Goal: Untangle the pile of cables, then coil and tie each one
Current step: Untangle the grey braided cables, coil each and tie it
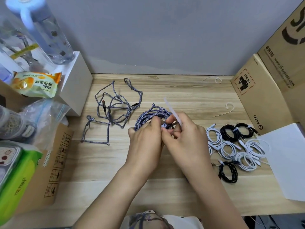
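A coiled blue-grey braided cable [149, 115] is held above the middle of the wooden table [181, 93]. My left hand [146, 138] grips the coil from its near side. My right hand [183, 134] pinches a white tie strip [172, 111] that runs across the coil and sticks up behind my fingers. Left of the coil, a loose braided cable [113, 106] of the same colour lies spread and looped on the table. At the right lie several coiled, tied white cables [237, 151] and black cables [229, 171].
Two spare white ties [227, 109] lie at the back right. Cardboard boxes [270, 90] wall the right side, with a white sheet [287, 162] below them. At the left stand a white box [77, 83], a bottle [47, 33], snack packs and another carton [54, 162].
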